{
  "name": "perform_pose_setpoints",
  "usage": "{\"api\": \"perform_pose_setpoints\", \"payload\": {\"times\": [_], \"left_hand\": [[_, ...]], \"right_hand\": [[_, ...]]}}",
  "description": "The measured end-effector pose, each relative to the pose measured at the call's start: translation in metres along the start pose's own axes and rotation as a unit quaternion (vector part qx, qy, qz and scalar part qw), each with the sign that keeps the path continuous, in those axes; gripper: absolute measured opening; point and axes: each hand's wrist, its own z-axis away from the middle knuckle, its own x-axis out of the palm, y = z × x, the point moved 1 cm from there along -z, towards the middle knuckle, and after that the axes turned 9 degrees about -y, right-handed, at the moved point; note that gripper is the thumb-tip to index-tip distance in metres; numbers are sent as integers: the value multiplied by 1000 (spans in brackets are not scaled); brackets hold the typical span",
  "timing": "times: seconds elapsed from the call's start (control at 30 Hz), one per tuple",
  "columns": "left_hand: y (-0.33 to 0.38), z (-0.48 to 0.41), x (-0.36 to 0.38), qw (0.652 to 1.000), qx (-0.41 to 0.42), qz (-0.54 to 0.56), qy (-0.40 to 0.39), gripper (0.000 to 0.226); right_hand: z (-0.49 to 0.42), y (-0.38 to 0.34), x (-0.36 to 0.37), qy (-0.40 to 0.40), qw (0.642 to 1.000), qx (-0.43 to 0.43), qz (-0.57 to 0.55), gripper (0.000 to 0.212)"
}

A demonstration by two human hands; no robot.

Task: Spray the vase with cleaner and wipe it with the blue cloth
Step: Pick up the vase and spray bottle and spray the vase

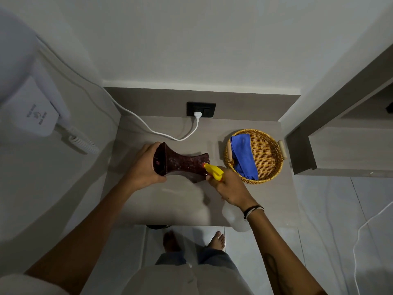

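Left hand (144,167) grasps dark red vase (180,163) by its wide mouth, vase held on its side over the counter (170,205). Right hand (230,188) clenched around spray bottle (214,171), yellow nozzle at the vase's base. Blue cloth (243,155) lies in wicker basket (270,154) just right of vase. Writing on white wall unit (36,111) too blurred to read
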Motion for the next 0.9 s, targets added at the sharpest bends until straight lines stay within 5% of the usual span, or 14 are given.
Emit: {"api": "perform_pose_setpoints", "payload": {"times": [0.2,0.37,0.5,0.7,0.9], "left_hand": [[2,-6,-5,991,-57,112,46,72],[-5,-9,-7,959,-206,187,63,87],[1,-4,-3,949,-227,218,25,68],[-12,3,2,974,-152,153,-74,150],[-4,8,12,995,-86,52,1,128]], "right_hand": [[6,3,-4,48,999,-5,-15,25],[5,4,-6,59,998,-16,-21,23],[1,3,-4,44,998,-38,-4,22],[-6,-8,9,-3,995,-90,32,28],[-9,-17,24,-24,993,-104,44,26]]}}
